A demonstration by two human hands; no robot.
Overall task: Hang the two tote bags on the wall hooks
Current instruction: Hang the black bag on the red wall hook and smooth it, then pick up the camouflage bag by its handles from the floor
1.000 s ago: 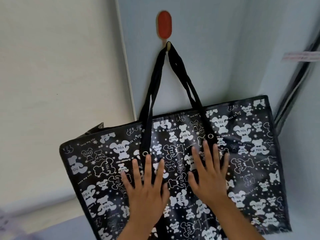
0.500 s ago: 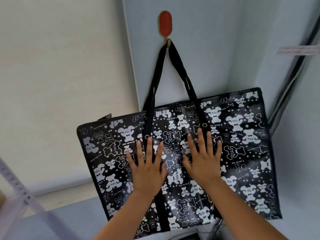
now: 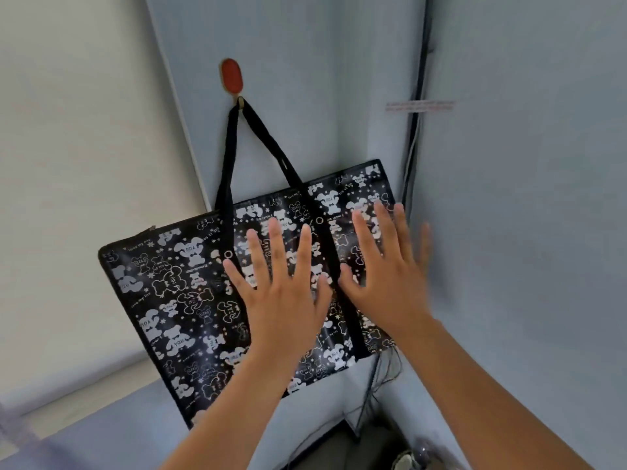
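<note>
Black glossy fabric printed with white bears filled your view: the tote bag hung by both black straps from the small hook under the orange oval wall hook plate, its face flat to the pale blue wall and tilted, left corner lower. By my reading you were at the tail of the first hanging, settling the bag rather than lifting it, and only this one bag showed, so the second was presumably not yet hung. Your left hand lay palm-forward over the middle of the bag, fingers spread wide, gripping nothing. Your right hand, also splayed and empty, was over the bag's right edge near the corner where the walls met; it was blurred, so I could not tell whether it touched. Both forearms reached up from below. Next you would need to let go, check the straps sat in the hook, and find the other bag and a free hook.
</note>
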